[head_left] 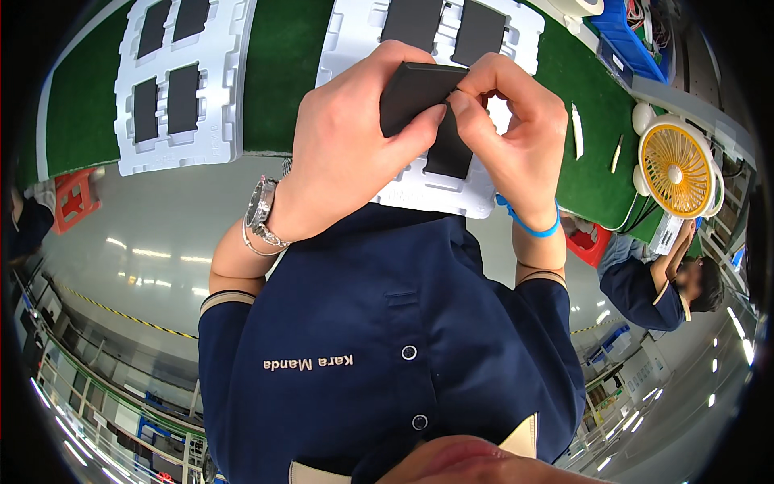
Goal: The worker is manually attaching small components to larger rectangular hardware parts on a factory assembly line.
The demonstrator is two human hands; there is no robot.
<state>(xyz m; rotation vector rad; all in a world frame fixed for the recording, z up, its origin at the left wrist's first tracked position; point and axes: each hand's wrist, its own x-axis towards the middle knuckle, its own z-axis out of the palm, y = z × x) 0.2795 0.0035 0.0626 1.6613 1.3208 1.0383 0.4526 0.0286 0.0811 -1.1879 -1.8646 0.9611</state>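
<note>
A thin black rectangular block (418,90) is tilted up over the near tray, its far edge facing up. My left hand (343,137) is closed around its left side, thumb across the face. At the block's right edge, my right hand (516,121) has thumb and index finger pinched together. Whether they grip the edge itself or something small on it, I cannot tell. Below both hands lies a white moulded tray (476,198) holding several similar black blocks (481,32). One more black block (449,153) shows in the tray between my hands.
A second white tray (218,149) with several black blocks sits to the left on the green tabletop (278,73). On the right are a white cutter-like tool (577,131), a thin pale tool (617,154), a yellow-and-white fan (676,167) and a blue bin (625,40). A co-worker (645,286) sits beyond.
</note>
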